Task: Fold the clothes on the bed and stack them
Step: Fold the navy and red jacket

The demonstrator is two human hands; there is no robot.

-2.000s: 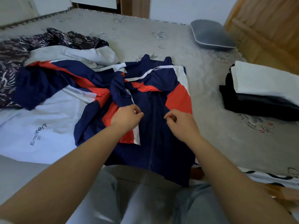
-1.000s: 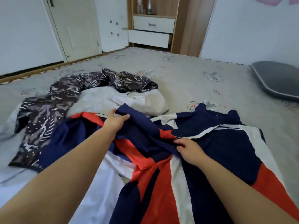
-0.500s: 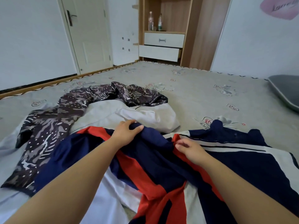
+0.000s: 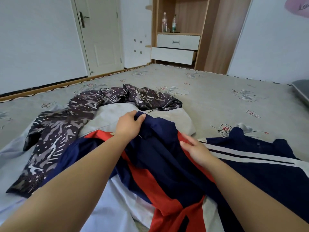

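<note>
- A person kneels or sits at a bed, both bare arms stretched forward over a heap of clothes.
- The left hand grips the far end of a navy sleeve of a jacket, fingers curled over the cuff.
- The right hand lies on the same sleeve nearer the body, fingers relaxed and straight, pressing rather than grasping.
- The jacket is navy with red and white panels, spread rumpled across the near part of the bed.
- To do this step well, the sleeve probably should be drawn straight, smoothed flat, then laid across the body.
- Behind it lie a dark patterned garment and a grey garment, still unfolded.
</note>
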